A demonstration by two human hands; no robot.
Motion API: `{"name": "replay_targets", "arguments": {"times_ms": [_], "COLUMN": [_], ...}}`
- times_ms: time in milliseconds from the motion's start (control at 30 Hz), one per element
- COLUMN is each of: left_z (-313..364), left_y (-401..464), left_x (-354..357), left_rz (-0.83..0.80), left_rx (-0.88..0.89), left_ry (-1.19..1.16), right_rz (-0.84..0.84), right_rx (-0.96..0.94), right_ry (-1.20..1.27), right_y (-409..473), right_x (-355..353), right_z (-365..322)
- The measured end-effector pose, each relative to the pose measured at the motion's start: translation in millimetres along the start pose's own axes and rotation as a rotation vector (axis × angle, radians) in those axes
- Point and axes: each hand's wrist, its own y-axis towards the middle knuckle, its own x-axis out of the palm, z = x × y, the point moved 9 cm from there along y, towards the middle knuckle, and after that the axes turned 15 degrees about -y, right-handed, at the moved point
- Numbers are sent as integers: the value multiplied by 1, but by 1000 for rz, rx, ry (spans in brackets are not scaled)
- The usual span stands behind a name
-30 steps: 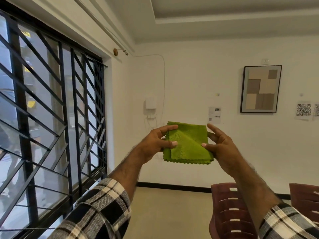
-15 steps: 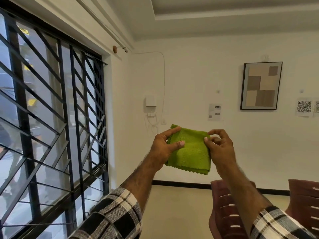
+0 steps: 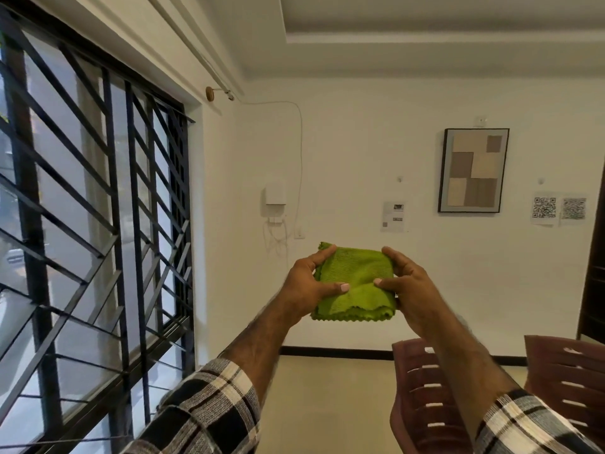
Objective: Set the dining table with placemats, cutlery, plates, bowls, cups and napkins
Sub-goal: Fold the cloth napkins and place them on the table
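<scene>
Both hands hold a folded green napkin [image 3: 355,283] up in the air, centre of view, far wall behind; no table visible. Left hand [image 3: 307,286] grips its left edge, thumb pressed across the front, fingers curled behind. Right hand [image 3: 409,286] pinches the right edge the same way. Step looks like folding. To do it well: line up the zigzag bottom edges, keep corners matched, press the crease flat. Maroon chairs [image 3: 425,388] sit low right.

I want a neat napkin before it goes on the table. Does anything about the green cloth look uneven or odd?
Slightly. The green cloth, pinched between the left hand and the right hand, is folded unevenly: its lower zigzag edge sags and the layers gape at the bottom right. No tear or stain shows.
</scene>
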Motion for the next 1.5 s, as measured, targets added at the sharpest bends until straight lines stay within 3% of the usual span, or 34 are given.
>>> {"name": "replay_targets", "arguments": {"times_ms": [167,267,400,467,600,700,867,967,1100,1200,1333,1500], "left_z": [-19,-48,-80,-86,-99,-126,-173,-187,-199,-218,-251,-324], "left_y": [-1,-7,-12,-9,0,10,5,12,29,39,63,97], "left_x": [-16,-9,10,19,48,59,82,73,41,31,26,13], "left_rz": [-31,-86,-109,-123,-247,-237,-331,-225,161,338,277,100], "left_rx": [-107,-228,-274,-265,-254,-311,-469,-471,-400,-357,-308,-466], "left_ry": [-191,-149,-214,-156,76,164,118,49,-281,-259,-135,-130], "right_rz": [73,-36,76,71,-100,-122,-84,-32,45,121,165,157], "right_rx": [131,259,278,287,255,187,149,163,211,244,277,356], "right_ry": [121,-4,-107,-151,-375,-511,-434,-333,-219,-162,-198,-238], "right_y": [-16,-36,-38,-35,-23,-9,18,31,41,49,69,104], "right_x": [-1,10,-19,-34,-45,-54,-85,-107,-125,-126,-121,-114], "right_z": [22,42,74,83,90,94,112,125,153,180,224,296]}}
